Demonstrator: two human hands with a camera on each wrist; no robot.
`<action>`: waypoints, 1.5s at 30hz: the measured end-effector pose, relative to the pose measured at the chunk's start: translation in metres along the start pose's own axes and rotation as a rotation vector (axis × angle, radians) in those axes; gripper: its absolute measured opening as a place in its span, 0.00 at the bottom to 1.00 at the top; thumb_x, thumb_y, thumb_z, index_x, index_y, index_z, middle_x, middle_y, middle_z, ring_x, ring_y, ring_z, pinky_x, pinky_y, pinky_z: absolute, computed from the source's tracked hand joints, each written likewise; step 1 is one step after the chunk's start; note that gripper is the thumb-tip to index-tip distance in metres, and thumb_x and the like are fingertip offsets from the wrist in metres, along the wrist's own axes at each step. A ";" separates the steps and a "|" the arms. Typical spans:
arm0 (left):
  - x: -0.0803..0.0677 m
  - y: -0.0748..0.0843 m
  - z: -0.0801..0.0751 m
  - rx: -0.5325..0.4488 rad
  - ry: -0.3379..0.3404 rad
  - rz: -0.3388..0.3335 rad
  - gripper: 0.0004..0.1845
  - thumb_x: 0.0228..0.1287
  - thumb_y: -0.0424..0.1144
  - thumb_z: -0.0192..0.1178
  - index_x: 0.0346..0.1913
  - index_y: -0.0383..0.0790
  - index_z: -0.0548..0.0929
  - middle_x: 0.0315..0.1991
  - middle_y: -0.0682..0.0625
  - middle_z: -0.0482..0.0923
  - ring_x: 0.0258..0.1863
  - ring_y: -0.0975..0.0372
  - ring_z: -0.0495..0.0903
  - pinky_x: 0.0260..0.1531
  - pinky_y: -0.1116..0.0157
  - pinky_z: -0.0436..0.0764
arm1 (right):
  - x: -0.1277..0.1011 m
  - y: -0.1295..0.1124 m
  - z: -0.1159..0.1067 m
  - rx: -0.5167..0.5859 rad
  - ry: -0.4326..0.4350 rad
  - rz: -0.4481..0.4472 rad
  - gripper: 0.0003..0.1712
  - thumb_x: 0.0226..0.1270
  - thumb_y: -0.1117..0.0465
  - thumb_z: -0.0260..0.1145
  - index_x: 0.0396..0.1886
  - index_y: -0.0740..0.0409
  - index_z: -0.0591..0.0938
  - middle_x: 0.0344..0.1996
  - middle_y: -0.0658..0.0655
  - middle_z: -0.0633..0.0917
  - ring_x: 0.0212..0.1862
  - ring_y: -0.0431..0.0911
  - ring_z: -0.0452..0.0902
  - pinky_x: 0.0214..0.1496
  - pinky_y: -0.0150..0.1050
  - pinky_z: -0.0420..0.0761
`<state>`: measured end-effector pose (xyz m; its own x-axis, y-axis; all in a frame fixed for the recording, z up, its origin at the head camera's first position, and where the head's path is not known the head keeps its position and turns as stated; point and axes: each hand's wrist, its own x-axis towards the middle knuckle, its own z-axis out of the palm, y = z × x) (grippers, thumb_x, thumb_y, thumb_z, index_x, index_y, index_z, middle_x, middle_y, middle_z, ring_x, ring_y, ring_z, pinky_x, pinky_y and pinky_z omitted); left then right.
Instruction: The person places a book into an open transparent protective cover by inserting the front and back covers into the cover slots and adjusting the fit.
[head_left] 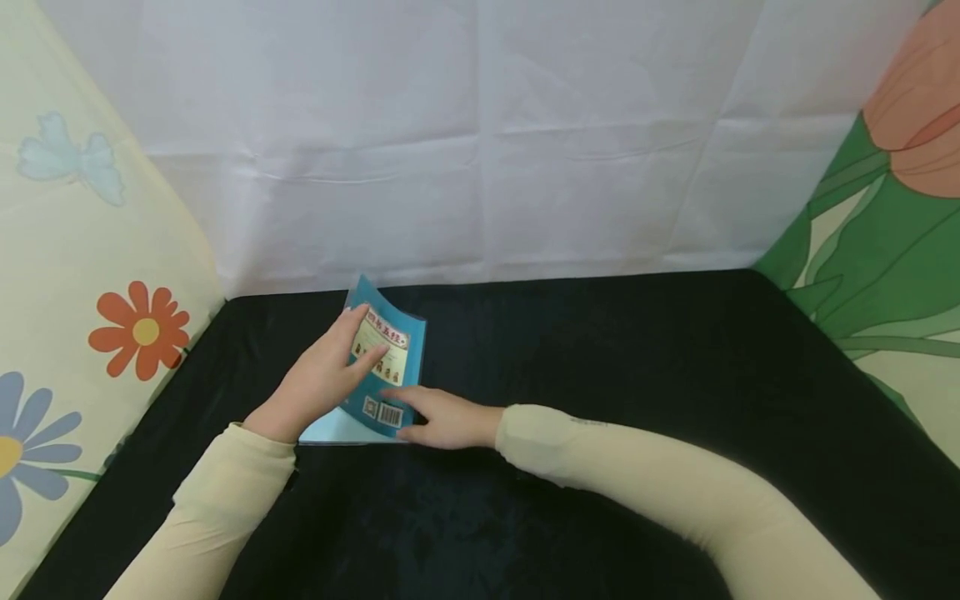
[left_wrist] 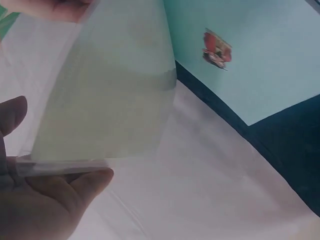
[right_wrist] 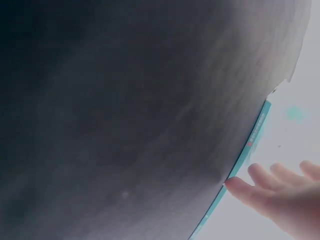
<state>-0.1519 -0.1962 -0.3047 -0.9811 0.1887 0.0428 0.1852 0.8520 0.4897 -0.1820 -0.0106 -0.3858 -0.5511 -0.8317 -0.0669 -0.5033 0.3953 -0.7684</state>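
Observation:
A thin teal book (head_left: pixel 390 354) lies at the back left of the black cloth (head_left: pixel 600 375). Its back cover, with a barcode and a yellow panel, is bent up off the pale pages (head_left: pixel 330 429). My left hand (head_left: pixel 326 379) grips that lifted cover, fingers spread on its outer face. In the left wrist view my fingers (left_wrist: pixel 50 195) pinch the edge of a translucent plastic jacket (left_wrist: pixel 110 90), with a teal page (left_wrist: pixel 250 45) behind it. My right hand (head_left: pixel 438 417) lies flat with straight fingers touching the book's near right corner. In the right wrist view its fingertips (right_wrist: pixel 250 187) meet the teal edge (right_wrist: pixel 247 150).
A creased white sheet (head_left: pixel 480 142) hangs as the backdrop behind the table. Flower-print fabric (head_left: pixel 90 275) walls the left side, and green-leaf fabric (head_left: pixel 885 242) walls the right. Black cloth stretches to the right of and in front of the book.

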 end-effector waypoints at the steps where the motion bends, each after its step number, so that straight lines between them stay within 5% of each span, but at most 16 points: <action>1: 0.000 -0.002 0.000 0.014 -0.002 -0.004 0.38 0.74 0.44 0.53 0.75 0.30 0.49 0.75 0.33 0.47 0.74 0.43 0.43 0.65 0.41 0.57 | -0.001 0.000 -0.001 -0.001 0.025 0.011 0.34 0.74 0.62 0.59 0.75 0.59 0.59 0.71 0.57 0.64 0.70 0.48 0.62 0.67 0.40 0.65; 7: -0.003 -0.019 0.004 0.064 -0.047 -0.058 0.38 0.73 0.45 0.55 0.74 0.28 0.51 0.74 0.31 0.50 0.73 0.39 0.44 0.63 0.38 0.58 | -0.005 0.007 -0.008 0.031 0.191 0.076 0.27 0.73 0.64 0.58 0.69 0.64 0.67 0.64 0.62 0.72 0.60 0.52 0.72 0.60 0.45 0.73; 14: -0.003 -0.039 0.010 0.059 -0.117 -0.136 0.38 0.73 0.46 0.54 0.72 0.23 0.52 0.72 0.26 0.48 0.72 0.35 0.44 0.64 0.38 0.54 | -0.010 0.015 -0.012 0.094 0.285 0.116 0.22 0.72 0.66 0.59 0.64 0.65 0.71 0.59 0.63 0.76 0.52 0.51 0.77 0.52 0.43 0.77; 21: -0.003 -0.053 0.015 0.041 -0.165 -0.198 0.39 0.74 0.47 0.52 0.73 0.23 0.49 0.72 0.25 0.45 0.71 0.34 0.46 0.64 0.39 0.56 | -0.015 0.018 -0.017 0.086 0.304 0.149 0.21 0.72 0.66 0.59 0.62 0.64 0.73 0.58 0.62 0.77 0.51 0.51 0.77 0.52 0.43 0.78; 28: -0.002 -0.061 0.024 0.068 -0.229 -0.219 0.39 0.73 0.47 0.54 0.71 0.21 0.53 0.68 0.26 0.57 0.63 0.38 0.64 0.59 0.42 0.67 | -0.021 0.022 -0.022 0.058 0.297 0.168 0.21 0.72 0.65 0.59 0.62 0.63 0.73 0.58 0.61 0.77 0.51 0.51 0.77 0.52 0.43 0.77; 34: 0.001 -0.058 0.035 0.131 -0.273 -0.187 0.33 0.71 0.44 0.56 0.68 0.21 0.62 0.64 0.28 0.66 0.52 0.44 0.71 0.53 0.46 0.71 | -0.025 0.024 -0.025 0.055 0.296 0.177 0.21 0.72 0.65 0.60 0.62 0.63 0.74 0.58 0.61 0.78 0.51 0.52 0.76 0.53 0.44 0.77; 38: 0.006 -0.045 0.043 0.229 -0.271 -0.176 0.27 0.70 0.43 0.59 0.60 0.22 0.72 0.50 0.33 0.75 0.42 0.49 0.74 0.47 0.52 0.74 | -0.027 0.026 -0.027 0.043 0.292 0.171 0.20 0.72 0.66 0.59 0.62 0.64 0.74 0.58 0.62 0.78 0.52 0.52 0.76 0.53 0.45 0.77; 42: 0.014 -0.030 0.053 0.312 -0.271 -0.210 0.23 0.69 0.45 0.60 0.51 0.24 0.78 0.37 0.39 0.75 0.34 0.52 0.73 0.38 0.56 0.74 | -0.028 0.026 -0.029 0.040 0.286 0.174 0.20 0.72 0.65 0.59 0.62 0.64 0.74 0.57 0.62 0.78 0.52 0.52 0.76 0.53 0.45 0.77; 45: 0.019 -0.021 0.062 0.367 -0.276 -0.261 0.26 0.68 0.51 0.59 0.49 0.25 0.80 0.38 0.37 0.75 0.36 0.50 0.73 0.41 0.54 0.75 | -0.028 0.025 -0.029 0.046 0.276 0.180 0.20 0.72 0.65 0.59 0.62 0.64 0.74 0.58 0.62 0.78 0.53 0.52 0.76 0.53 0.45 0.77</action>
<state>-0.1708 -0.1806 -0.3682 -0.9552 0.0267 -0.2949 -0.0075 0.9934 0.1141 -0.1987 0.0334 -0.3843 -0.7910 -0.6108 -0.0339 -0.3548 0.5031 -0.7881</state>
